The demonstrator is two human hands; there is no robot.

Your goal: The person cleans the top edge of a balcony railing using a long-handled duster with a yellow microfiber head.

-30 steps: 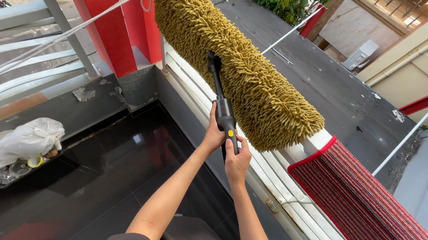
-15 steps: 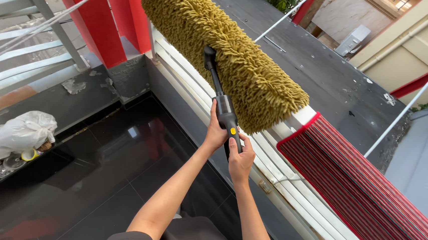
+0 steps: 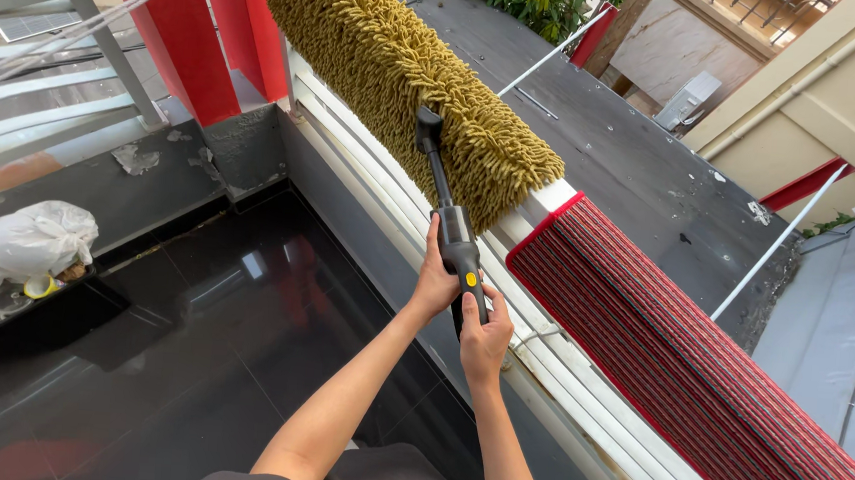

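Observation:
A shaggy olive-green rug [image 3: 400, 58] hangs over a white railing [image 3: 556, 409]. Both my hands grip a dark handheld vacuum [image 3: 453, 234] with a yellow button. My left hand [image 3: 435, 281] wraps the upper part of its handle, and my right hand [image 3: 486, 339] holds the lower end. The vacuum's narrow nozzle [image 3: 427, 130] presses into the near face of the green rug. A red striped rug [image 3: 679, 368] hangs over the same railing just to the right.
The floor below is glossy black tile [image 3: 169, 352]. A white plastic bag [image 3: 21, 247] lies at the left edge. Red panels [image 3: 177, 22] stand behind the rug. Beyond the railing lies a grey flat roof [image 3: 644, 155] with white poles.
The vacuum nozzle has stayed on the green rug, shifting slightly along its face. My view has moved a little, so the rugs sit further left in frame.

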